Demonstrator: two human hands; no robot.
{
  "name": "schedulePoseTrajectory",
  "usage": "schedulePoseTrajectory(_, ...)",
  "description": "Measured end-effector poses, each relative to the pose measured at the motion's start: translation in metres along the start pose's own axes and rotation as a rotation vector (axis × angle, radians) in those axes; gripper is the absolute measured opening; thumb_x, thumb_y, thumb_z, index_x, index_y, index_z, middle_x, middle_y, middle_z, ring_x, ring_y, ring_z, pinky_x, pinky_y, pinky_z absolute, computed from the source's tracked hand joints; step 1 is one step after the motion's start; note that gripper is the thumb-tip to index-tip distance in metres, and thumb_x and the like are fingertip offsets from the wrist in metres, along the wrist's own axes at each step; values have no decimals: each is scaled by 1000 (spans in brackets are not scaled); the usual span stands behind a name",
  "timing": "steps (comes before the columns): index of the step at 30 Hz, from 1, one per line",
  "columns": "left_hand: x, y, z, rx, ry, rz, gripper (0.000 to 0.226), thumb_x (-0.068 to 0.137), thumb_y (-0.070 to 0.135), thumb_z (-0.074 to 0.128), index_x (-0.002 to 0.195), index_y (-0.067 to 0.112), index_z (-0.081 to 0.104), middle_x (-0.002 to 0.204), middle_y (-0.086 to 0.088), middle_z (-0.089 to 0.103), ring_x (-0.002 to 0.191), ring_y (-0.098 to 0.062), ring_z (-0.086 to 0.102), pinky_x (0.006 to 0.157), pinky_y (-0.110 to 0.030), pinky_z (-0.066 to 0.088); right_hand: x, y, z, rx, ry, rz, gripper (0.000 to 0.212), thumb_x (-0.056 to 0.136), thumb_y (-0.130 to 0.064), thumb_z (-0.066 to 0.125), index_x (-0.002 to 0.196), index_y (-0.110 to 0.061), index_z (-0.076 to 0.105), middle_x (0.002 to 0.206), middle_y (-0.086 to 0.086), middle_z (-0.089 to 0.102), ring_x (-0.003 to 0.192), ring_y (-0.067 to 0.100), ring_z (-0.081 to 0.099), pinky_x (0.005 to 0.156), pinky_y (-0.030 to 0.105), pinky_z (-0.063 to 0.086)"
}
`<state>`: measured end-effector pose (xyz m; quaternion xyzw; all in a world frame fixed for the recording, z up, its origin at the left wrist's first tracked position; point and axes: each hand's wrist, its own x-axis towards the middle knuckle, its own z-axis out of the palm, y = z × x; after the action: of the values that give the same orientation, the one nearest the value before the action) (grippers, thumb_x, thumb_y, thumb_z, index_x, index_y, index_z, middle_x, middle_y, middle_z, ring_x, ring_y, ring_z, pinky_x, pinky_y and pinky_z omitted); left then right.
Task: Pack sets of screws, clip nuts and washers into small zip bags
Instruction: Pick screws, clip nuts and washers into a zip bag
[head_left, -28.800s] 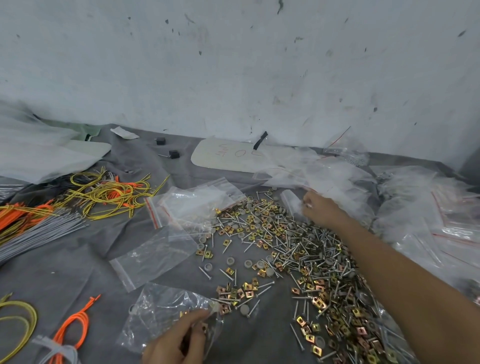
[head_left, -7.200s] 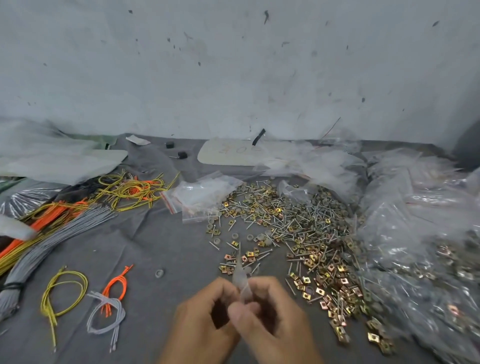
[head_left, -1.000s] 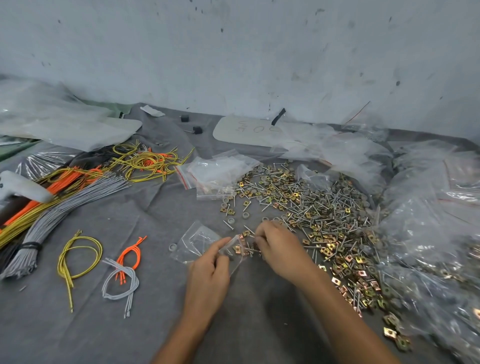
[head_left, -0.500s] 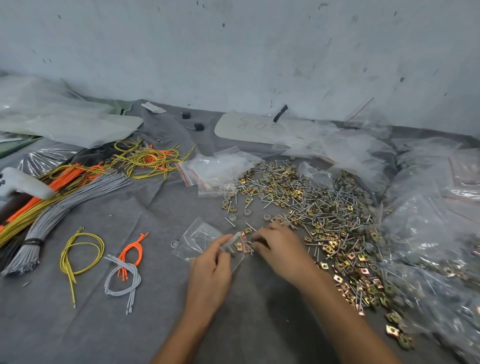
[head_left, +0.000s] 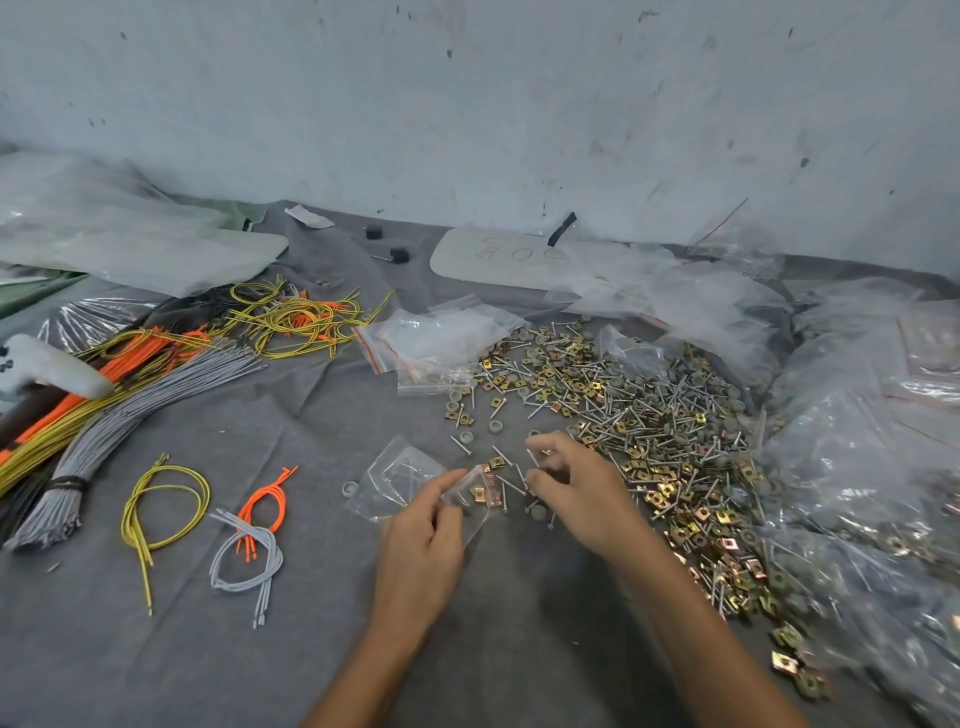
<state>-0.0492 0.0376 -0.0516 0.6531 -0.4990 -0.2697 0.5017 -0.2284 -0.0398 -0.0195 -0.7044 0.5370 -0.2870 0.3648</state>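
- left hand (head_left: 421, 525) pinches the small zip bag (head_left: 467, 501) open, just left of the pile (head_left: 623, 405); a few clip nuts (head_left: 480, 491) inside
- right hand (head_left: 571, 488) at the pile's near-left edge, fingers curled; blurred, can't tell what it holds
- judged: this set unfinished; pile large, much packing left

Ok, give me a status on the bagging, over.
Left hand pinches zip bag, clip nuts inside. Right hand beside bag mouth, grip blurred. Nothing blocks them.
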Motion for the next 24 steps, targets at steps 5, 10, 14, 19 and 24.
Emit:
schedulePoseTrajectory(5, 0, 2, 0, 2, 3, -4, 45, 83, 28, 44, 119, 32, 70, 64, 19, 62, 59, 2, 55, 61, -19, 43, 4, 2, -4, -6, 22, 6, 32, 93, -16, 66, 124, -25, 68, 109, -11, 68, 99, 4, 64, 94, 29, 52)
schedulePoseTrajectory(10, -1, 0, -1, -2, -5, 2, 44, 85, 29, 44, 120, 33, 70, 69, 18, 67, 57, -3, 57, 57, -21, 45, 3, 2, -7, 30, 63, -12, 27, 91, -12, 68, 111, -29, 64, 92, -9, 65, 87, 12, 65, 81, 33, 53)
schedulePoseTrajectory(14, 0, 0, -1, 2, -6, 2, 44, 84, 29, 44, 120, 30, 70, 72, 16, 69, 60, -3, 60, 59, -19, 46, 0, 4, -11, -73, 78, -58, 36, 88, -10, 71, 108, -37, 60, 100, -10, 60, 87, 4, 64, 73, 17, 50)
schedulePoseTrajectory(19, -1, 2, -1, 9, -2, 2, 44, 84, 28, 44, 120, 30, 70, 89, 19, 74, 79, -1, 66, 76, -26, 53, -4, -6, -18, -107, 111, -70, 37, 89, -15, 74, 99, -46, 58, 102, -14, 63, 83, -4, 65, 77, 17, 53)
schedulePoseTrajectory(24, -1, 2, -1, 3, 0, -2, 44, 85, 28, 44, 120, 30, 70, 84, 12, 74, 75, -3, 65, 73, -29, 52, -12, -16, -18, 160, 92, -41, 17, 88, -10, 75, 96, -25, 71, 89, -5, 73, 81, 11, 70, 77, 28, 58)
